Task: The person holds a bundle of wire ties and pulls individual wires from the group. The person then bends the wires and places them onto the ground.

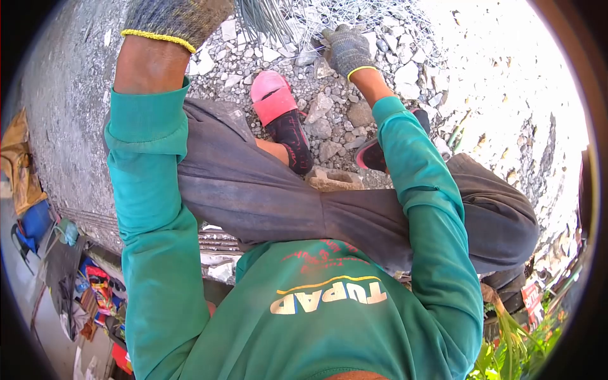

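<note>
Thin grey wire is seen beyond the pink slipper (274, 101): a dense bundle (261, 19), a springy tangle (392, 18), over jagged pale rubble (318, 107). Left hand (179, 22), knit-gloved, is placed beyond-left of slipper, beside bundle; fingers cut off, grip cannot be told. Right hand (349, 52), gloved, beyond-right; fingers bent near tangle, grasp cannot be made out.

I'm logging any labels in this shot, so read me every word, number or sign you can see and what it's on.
"TUPAD": pale capitals, upside down in this view, on the green shirt.
Small red lettering on the same shirt: too blurred to read.
Red sign at lower right: letters too small to read surely.
Red marks on the dark sock: unreadable.
</note>
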Available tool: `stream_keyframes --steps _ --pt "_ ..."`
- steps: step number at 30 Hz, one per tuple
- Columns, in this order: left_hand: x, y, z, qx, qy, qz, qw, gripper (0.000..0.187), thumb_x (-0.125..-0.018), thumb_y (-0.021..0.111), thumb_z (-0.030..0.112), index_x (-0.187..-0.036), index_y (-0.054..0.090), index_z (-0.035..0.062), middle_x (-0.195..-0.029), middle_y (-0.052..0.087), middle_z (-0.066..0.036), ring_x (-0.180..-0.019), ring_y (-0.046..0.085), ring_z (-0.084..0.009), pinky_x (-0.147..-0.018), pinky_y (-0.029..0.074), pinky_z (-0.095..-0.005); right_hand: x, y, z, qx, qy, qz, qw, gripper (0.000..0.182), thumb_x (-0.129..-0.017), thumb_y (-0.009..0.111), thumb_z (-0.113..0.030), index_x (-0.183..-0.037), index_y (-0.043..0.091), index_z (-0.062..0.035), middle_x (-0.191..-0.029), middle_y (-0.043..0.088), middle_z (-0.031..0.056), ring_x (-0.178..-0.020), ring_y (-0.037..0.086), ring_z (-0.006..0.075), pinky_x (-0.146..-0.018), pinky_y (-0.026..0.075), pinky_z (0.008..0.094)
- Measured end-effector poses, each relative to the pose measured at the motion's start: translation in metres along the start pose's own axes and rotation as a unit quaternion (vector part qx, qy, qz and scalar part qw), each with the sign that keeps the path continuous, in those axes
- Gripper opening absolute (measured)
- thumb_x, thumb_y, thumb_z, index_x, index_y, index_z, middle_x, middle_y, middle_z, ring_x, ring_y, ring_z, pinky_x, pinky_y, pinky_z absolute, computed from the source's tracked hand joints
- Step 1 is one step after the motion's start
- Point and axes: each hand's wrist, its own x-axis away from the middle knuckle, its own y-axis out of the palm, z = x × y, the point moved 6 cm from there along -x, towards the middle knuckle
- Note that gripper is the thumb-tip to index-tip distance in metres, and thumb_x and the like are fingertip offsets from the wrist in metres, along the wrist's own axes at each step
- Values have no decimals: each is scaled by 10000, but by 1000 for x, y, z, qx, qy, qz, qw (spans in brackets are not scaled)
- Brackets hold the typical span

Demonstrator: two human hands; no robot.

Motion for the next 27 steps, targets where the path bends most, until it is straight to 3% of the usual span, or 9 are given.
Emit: stream_keyframes --steps 2,11,15,17,22,24,25,26,27 --pt "0 -3 0 -8 3 2 1000 172 -939 663 172 -986 660 7 -800 651 -76 -728 650 -185 -683 571 -314 -10 6 -1 22 13 39 999 432 -797 691 -217 -1224 650 -166 -1108 646 187 -1025 652 372 -850 540 503" --pt "3 -10 -7 22 12 31 999 182 -937 670 183 -995 673 10 -834 676 -79 -755 668 -200 -705 578 -322 -28 3 -15 63 58 -61 994 370 -816 658 -227 -1179 688 -159 -1167 674 182 -1101 647 373 -925 524 489" --pt "-4 -10 -8 26 -13 12 1000 169 -936 666 171 -1007 669 18 -845 675 -77 -754 666 -197 -703 577 -323 -34 25 -1 53 81 27 995 261 -824 637 -224 -1042 748 -133 -1152 685 183 -1093 655 353 -929 525 472" --pt "-4 -8 -9 32 -23 33 999 162 -938 661 170 -1002 665 21 -838 669 -72 -749 662 -195 -701 574 -320 -37 13 -2 76 77 -35 994 228 -819 641 -223 -1001 766 -165 -1139 683 180 -1077 658 351 -917 528 475" --pt "-7 -8 -11 56 -29 27 998 136 -941 654 165 -963 652 31 -799 646 -56 -719 650 -190 -681 566 -318 -32 -31 8 89 52 13 995 231 -853 631 -254 -1032 763 -191 -1100 681 169 -1048 665 349 -910 530 477" --pt "-8 -7 -8 29 -8 17 999 108 -936 651 143 -925 642 36 -762 631 -56 -689 637 -187 -655 556 -320 -35 -49 15 27 27 26 999 258 -867 637 -312 -1066 756 -199 -1105 672 183 -1036 665 364 -914 530 486" --pt "-11 -9 -7 31 -3 18 999 108 -936 651 143 -925 642 36 -762 631 -56 -689 637 -187 -655 556 -320 -38 -56 18 52 21 15 998 303 -919 639 -328 -1146 737 -153 -1120 696 159 -1015 684 310 -897 547 440" --pt "-14 -9 -9 52 -21 2 998 98 -934 645 133 -919 640 36 -759 630 -60 -678 631 -187 -643 552 -323 -40 -70 21 56 19 18 998 303 -919 639 -328 -1146 737 -153 -1120 696 159 -1015 684 310 -897 547 440" --pt "-17 -8 -10 73 -38 -14 997 89 -933 640 124 -914 637 37 -757 628 -64 -667 625 -186 -630 547 -325 -42 -82 26 -3 26 0 1000 328 -893 654 -329 -1089 718 -74 -1052 707 189 -964 690 352 -850 548 449"
